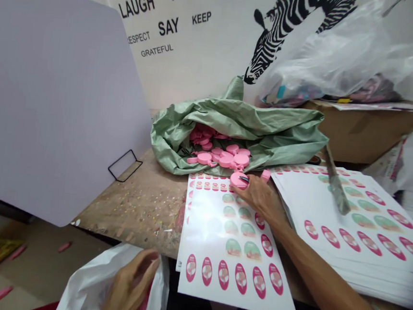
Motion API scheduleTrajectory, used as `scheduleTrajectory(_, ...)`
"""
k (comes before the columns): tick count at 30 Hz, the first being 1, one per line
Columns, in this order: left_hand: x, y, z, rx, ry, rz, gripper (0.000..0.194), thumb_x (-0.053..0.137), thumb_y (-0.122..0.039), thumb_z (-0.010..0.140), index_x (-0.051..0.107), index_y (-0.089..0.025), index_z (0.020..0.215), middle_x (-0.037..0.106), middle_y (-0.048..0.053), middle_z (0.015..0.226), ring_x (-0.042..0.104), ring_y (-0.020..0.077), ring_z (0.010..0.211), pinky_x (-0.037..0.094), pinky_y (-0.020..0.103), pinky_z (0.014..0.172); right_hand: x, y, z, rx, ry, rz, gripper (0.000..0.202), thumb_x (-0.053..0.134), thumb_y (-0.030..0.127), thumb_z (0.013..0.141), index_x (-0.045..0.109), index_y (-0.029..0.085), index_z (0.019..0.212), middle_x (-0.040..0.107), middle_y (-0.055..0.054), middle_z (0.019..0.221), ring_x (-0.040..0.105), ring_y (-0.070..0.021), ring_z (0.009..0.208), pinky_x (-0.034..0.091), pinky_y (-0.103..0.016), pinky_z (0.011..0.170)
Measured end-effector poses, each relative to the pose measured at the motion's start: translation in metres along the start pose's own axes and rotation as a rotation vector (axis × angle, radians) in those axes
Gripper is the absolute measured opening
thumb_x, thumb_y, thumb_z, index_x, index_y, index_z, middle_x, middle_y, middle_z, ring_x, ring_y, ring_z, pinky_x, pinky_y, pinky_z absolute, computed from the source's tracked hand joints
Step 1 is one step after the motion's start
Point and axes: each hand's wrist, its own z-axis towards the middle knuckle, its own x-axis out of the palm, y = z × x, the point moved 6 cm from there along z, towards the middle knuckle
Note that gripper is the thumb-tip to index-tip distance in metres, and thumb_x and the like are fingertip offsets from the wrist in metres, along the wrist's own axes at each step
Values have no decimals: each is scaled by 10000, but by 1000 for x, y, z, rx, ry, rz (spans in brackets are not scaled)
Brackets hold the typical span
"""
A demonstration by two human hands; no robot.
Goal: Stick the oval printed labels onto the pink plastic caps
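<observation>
My right hand point(259, 194) is closed at the far edge of a printed sticker sheet point(207, 232), gripping a round pink plastic piece point(238, 179). A thin dark tip shows at that piece, too small to name. Another pink bit point(266, 175) sticks out beside my knuckles. Low in the view, my left hand point(132, 283) curls over the mouth of a white plastic bag point(87, 279). Some pink shows below its fingers, but what they hold is hidden. Several pink round pieces point(227, 159) spill from an opened green sack point(284, 130) just beyond my right hand.
A stack of sticker sheets point(364, 255) lies at right, with a flat metal strip point(336, 185) above it. A large white board point(59, 98) leans at left by a black wire stand point(125, 165). A cardboard box point(363, 132) stands behind. Pink pieces point(1, 295) lie on the floor.
</observation>
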Motion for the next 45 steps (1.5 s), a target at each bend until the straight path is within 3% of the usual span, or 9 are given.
scheduleTrajectory(5, 102, -67, 37, 18, 223, -606, 465, 685, -552, 748, 692, -156, 990, 659, 146, 1153, 640, 270, 1019, 531, 347, 848, 0, 33, -53, 254, 283, 577, 512, 689, 566, 678, 625, 176, 1004, 638, -73, 888, 588, -229, 833, 475, -362, 773)
scheduleTrajectory(10, 167, -74, 39, -45, 473, -1119, 603, 702, -540, 744, 654, -93, 1145, 675, 169, 1093, 637, 269, 1036, 519, 336, 868, 16, 91, -130, 633, 766, 1445, 524, 468, 717, 779, 508, 200, 707, 412, 34, 590, 425, -113, 519, 425, -272, 521)
scheduleTrajectory(14, 148, -60, 40, -95, 246, -1252, 475, 751, -347, 722, 641, -80, 1100, 700, 147, 1027, 665, 251, 999, 536, 326, 869, 21, 89, -130, 408, 810, 1167, 491, 497, 677, 800, 589, 194, 786, 561, -12, 674, 536, -150, 574, 472, -302, 574)
scheduleTrajectory(19, 114, -44, 50, -157, 59, -1095, 501, 772, -266, 711, 552, -112, 1135, 721, 98, 866, 709, 197, 725, 591, 327, 718, 9, 27, -96, 46, 261, 307, 472, 567, 507, 818, 593, 209, 1184, 666, -125, 1151, 616, -305, 1043, 457, -464, 925)
scheduleTrajectory(25, 117, -28, 46, -252, 143, -912, 538, 796, -335, 705, 546, -90, 1113, 717, 129, 868, 721, 233, 754, 602, 303, 658, -8, -38, -105, 294, 213, -226, 618, 515, 660, 797, 598, 158, 1148, 692, -183, 996, 646, -357, 920, 500, -457, 714)
scheduleTrajectory(30, 121, -24, 40, -246, 140, -786, 556, 797, -358, 710, 555, -83, 1129, 709, 183, 1021, 730, 263, 791, 612, 328, 669, -21, -28, -106, 355, 170, -217, 295, 520, 457, 849, 630, 202, 950, 688, -143, 897, 649, -314, 860, 486, -401, 673)
scheduleTrajectory(35, 116, -23, 36, -274, 98, -778, 539, 817, -314, 676, 585, -83, 1104, 722, 178, 1024, 731, 250, 773, 619, 336, 704, -45, -28, -94, 328, 111, 420, 242, 499, 446, 868, 575, 219, 829, 678, -42, 788, 627, -206, 725, 495, -316, 662)
scheduleTrajectory(39, 113, -31, 34, -239, 90, -753, 643, 839, -371, 618, 589, -103, 1147, 739, 145, 962, 729, 266, 750, 611, 312, 586, -103, -92, -104, 531, 123, 604, 400, 608, 595, 761, 598, 196, 733, 679, -39, 746, 616, -199, 713, 496, -285, 633)
scheduleTrajectory(45, 136, -50, 27, -266, 152, -760, 642, 875, -329, 553, 582, -110, 1082, 736, 98, 857, 724, 299, 819, 632, 353, 664, -163, -184, -185, 1072, 327, 821, 402, 670, 580, 707, 688, 180, 739, 718, -166, 774, 688, -281, 699, 516, -367, 644)
